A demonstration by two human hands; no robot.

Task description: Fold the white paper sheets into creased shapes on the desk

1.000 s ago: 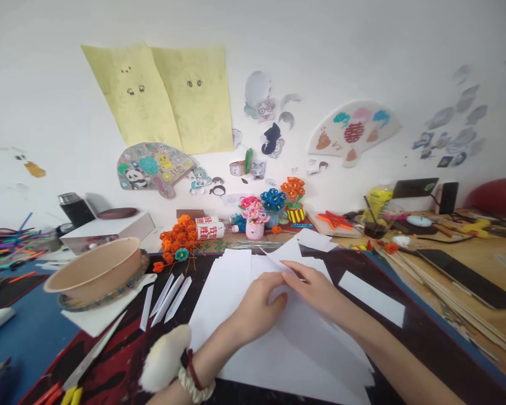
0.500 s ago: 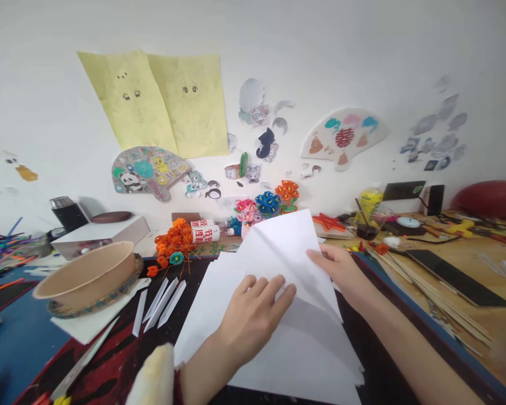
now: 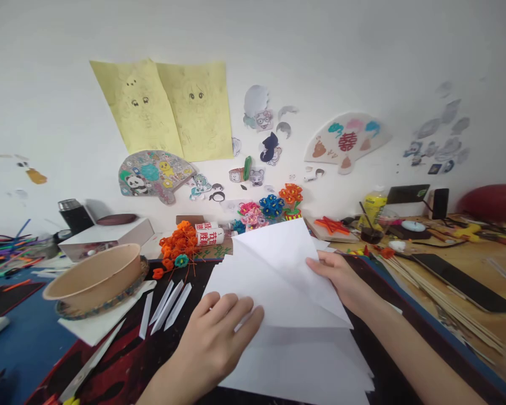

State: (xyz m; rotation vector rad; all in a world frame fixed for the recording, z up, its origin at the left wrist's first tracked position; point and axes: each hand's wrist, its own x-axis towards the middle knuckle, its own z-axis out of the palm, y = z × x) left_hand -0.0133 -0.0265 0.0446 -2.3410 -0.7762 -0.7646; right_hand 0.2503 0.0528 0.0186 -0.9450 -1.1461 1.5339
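A white sheet of paper (image 3: 287,270) with a diagonal fold across its upper part lies tilted over a stack of white paper (image 3: 303,360). My right hand (image 3: 337,277) pinches the sheet at its right edge, thumb on top and fingers behind. At the sheet's left side, my left hand (image 3: 221,337) has its fingers curled over the paper, closed on the edge. The left thumb is hidden. Several narrow folded paper strips (image 3: 168,304) lie on the dark mat, left of the stack.
Scissors (image 3: 93,360) and a beige oval bowl (image 3: 96,275) are at left. Orange pipe-cleaner flowers (image 3: 179,244) and a bottle (image 3: 209,233) stand behind the stack. Thin wooden sticks (image 3: 451,309), a black phone-like slab (image 3: 468,281) and a drink cup (image 3: 371,230) lie right.
My left hand has moved from the middle of the folded sheet to its left edge, leftward and toward me. My right hand keeps its hold. The view has shifted slightly.
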